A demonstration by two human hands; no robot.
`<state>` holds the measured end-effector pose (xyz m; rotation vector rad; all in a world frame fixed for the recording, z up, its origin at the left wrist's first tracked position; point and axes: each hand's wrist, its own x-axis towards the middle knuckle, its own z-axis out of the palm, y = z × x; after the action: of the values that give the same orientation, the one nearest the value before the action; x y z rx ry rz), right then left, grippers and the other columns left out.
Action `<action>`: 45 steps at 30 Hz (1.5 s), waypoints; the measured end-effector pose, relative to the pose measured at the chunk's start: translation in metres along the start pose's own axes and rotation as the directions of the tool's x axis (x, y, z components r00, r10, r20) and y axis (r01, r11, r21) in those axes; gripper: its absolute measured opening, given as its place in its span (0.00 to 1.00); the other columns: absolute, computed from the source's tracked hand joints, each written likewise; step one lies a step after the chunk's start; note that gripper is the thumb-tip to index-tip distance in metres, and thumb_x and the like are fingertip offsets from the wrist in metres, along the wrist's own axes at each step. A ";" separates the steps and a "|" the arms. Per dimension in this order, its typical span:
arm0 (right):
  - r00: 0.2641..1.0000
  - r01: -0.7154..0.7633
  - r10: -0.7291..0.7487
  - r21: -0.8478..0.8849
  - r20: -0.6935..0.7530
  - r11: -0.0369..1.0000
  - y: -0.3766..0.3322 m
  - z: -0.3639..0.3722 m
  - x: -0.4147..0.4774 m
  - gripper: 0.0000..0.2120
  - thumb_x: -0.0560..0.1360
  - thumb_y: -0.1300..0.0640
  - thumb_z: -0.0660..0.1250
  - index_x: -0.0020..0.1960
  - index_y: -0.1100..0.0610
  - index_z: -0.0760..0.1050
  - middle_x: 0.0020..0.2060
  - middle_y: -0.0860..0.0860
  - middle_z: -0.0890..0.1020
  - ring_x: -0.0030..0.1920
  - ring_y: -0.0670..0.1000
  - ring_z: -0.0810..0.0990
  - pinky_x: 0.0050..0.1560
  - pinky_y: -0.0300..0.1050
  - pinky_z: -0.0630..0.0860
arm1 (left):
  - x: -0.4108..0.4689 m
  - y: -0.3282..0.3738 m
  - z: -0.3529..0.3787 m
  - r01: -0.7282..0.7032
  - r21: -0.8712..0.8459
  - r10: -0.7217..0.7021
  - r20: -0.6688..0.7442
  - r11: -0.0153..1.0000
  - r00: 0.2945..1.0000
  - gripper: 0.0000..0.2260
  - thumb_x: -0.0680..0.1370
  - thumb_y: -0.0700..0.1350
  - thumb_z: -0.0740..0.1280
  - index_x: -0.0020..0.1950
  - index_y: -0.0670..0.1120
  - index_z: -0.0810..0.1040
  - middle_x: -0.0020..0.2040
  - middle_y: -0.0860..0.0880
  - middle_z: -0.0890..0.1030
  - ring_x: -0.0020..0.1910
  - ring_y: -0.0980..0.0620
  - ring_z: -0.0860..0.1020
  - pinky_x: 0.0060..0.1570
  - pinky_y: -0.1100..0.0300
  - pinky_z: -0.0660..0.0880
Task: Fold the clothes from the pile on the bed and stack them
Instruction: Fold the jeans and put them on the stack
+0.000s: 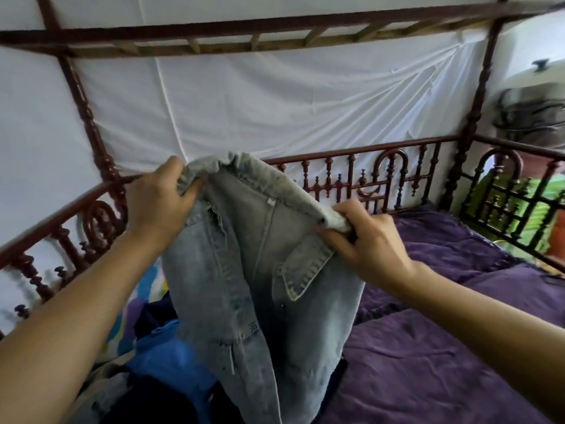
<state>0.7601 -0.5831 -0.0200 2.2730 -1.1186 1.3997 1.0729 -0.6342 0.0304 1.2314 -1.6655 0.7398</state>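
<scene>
A pair of light blue jeans [256,270] hangs in the air in front of me, waistband up, back pocket facing me. My left hand [159,203] grips the waistband at its left end. My right hand [367,240] pinches the waistband's right end, lower than the left. The legs drop down onto the pile of clothes [165,362] at the lower left, where a bright blue garment and dark navy pieces lie bunched together. The jeans hide the middle of the pile.
A purple bedspread [443,362] covers the bed to the right. Dark red wooden railings [367,175] run along the far side and the left side. White fabric [244,102] hangs behind the bed frame. A colourful sheet [149,286] shows at the left.
</scene>
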 end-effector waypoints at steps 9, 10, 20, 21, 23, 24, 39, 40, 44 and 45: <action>0.688 -0.635 0.646 -0.156 0.330 0.756 0.126 -0.033 -0.171 0.15 0.77 0.41 0.61 0.45 0.48 0.58 0.27 0.46 0.75 0.33 0.57 0.77 0.32 0.51 0.70 | -0.068 0.154 0.187 -0.253 -0.028 0.225 0.558 0.967 0.799 0.15 0.72 0.54 0.72 0.43 0.43 0.74 0.36 0.43 0.78 0.29 0.41 0.78 0.25 0.56 0.67; 0.647 -0.666 0.677 -0.172 0.351 0.725 0.144 -0.043 -0.190 0.16 0.77 0.41 0.61 0.43 0.47 0.57 0.27 0.46 0.74 0.32 0.55 0.76 0.33 0.50 0.69 | -0.075 0.177 0.210 -0.272 -0.056 0.251 0.592 0.961 0.766 0.15 0.73 0.56 0.70 0.43 0.44 0.73 0.37 0.44 0.78 0.30 0.41 0.78 0.25 0.57 0.65; 0.310 -0.888 0.903 -0.250 0.296 0.387 0.391 -0.142 -0.367 0.14 0.78 0.50 0.65 0.43 0.47 0.59 0.29 0.46 0.74 0.31 0.51 0.73 0.33 0.48 0.65 | -0.148 0.454 0.447 -0.235 -0.247 0.339 0.754 0.940 0.562 0.22 0.74 0.68 0.60 0.39 0.49 0.62 0.28 0.47 0.78 0.29 0.44 0.78 0.28 0.58 0.59; 0.272 -0.902 0.923 -0.263 0.271 0.343 0.416 -0.152 -0.382 0.15 0.78 0.50 0.65 0.42 0.48 0.58 0.29 0.45 0.73 0.30 0.52 0.72 0.33 0.48 0.64 | -0.155 0.483 0.469 -0.226 -0.254 0.338 0.770 0.940 0.541 0.23 0.74 0.69 0.59 0.39 0.49 0.62 0.29 0.47 0.79 0.30 0.44 0.78 0.29 0.58 0.59; 0.183 -0.925 0.957 -0.292 0.225 0.245 0.462 -0.174 -0.412 0.16 0.77 0.49 0.65 0.42 0.49 0.57 0.29 0.45 0.73 0.31 0.55 0.73 0.33 0.49 0.64 | -0.167 0.541 0.507 -0.176 -0.284 0.335 0.805 0.942 0.490 0.23 0.74 0.69 0.59 0.41 0.49 0.62 0.33 0.46 0.80 0.34 0.42 0.79 0.31 0.56 0.61; 0.140 -0.933 0.970 -0.301 0.198 0.196 0.484 -0.186 -0.426 0.16 0.77 0.47 0.65 0.42 0.49 0.58 0.30 0.46 0.74 0.32 0.56 0.73 0.33 0.49 0.64 | -0.171 0.568 0.523 -0.138 -0.310 0.338 0.820 0.941 0.462 0.23 0.74 0.69 0.60 0.42 0.50 0.63 0.35 0.45 0.80 0.37 0.42 0.79 0.33 0.55 0.62; -0.299 -0.703 0.936 -0.707 0.188 -0.082 0.672 -0.163 -0.540 0.17 0.76 0.54 0.62 0.63 0.55 0.72 0.58 0.58 0.77 0.59 0.62 0.75 0.53 0.51 0.71 | -0.327 0.556 0.560 0.250 0.104 -0.055 0.979 0.963 -0.198 0.11 0.79 0.52 0.64 0.54 0.45 0.74 0.54 0.46 0.77 0.53 0.44 0.76 0.49 0.53 0.73; -0.277 -0.732 0.934 -0.679 0.226 -0.053 0.675 -0.147 -0.535 0.13 0.75 0.55 0.63 0.58 0.55 0.76 0.53 0.58 0.80 0.56 0.61 0.77 0.49 0.49 0.71 | -0.347 0.540 0.547 0.255 0.207 -0.137 0.954 0.944 -0.268 0.11 0.78 0.52 0.64 0.54 0.46 0.74 0.54 0.46 0.78 0.52 0.45 0.77 0.48 0.54 0.73; -0.335 -0.875 0.891 -0.453 0.306 -0.173 0.689 -0.078 -0.517 0.10 0.75 0.56 0.63 0.37 0.56 0.77 0.32 0.55 0.80 0.36 0.58 0.79 0.35 0.46 0.73 | -0.417 0.492 0.500 0.357 0.655 -0.494 0.746 0.666 -0.446 0.15 0.76 0.49 0.66 0.59 0.42 0.74 0.58 0.41 0.79 0.56 0.41 0.77 0.54 0.52 0.74; -0.377 -0.892 0.875 -0.373 0.303 -0.255 0.693 -0.060 -0.516 0.09 0.75 0.56 0.65 0.36 0.55 0.76 0.31 0.54 0.79 0.34 0.57 0.79 0.34 0.45 0.74 | -0.432 0.482 0.491 0.376 0.739 -0.559 0.671 0.559 -0.488 0.19 0.74 0.50 0.67 0.61 0.41 0.73 0.59 0.40 0.78 0.56 0.39 0.77 0.55 0.50 0.74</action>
<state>0.0983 -0.7700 -0.5465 1.1111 -3.7678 0.7903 0.5019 -0.7265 -0.5407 2.8314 -1.4571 -1.3296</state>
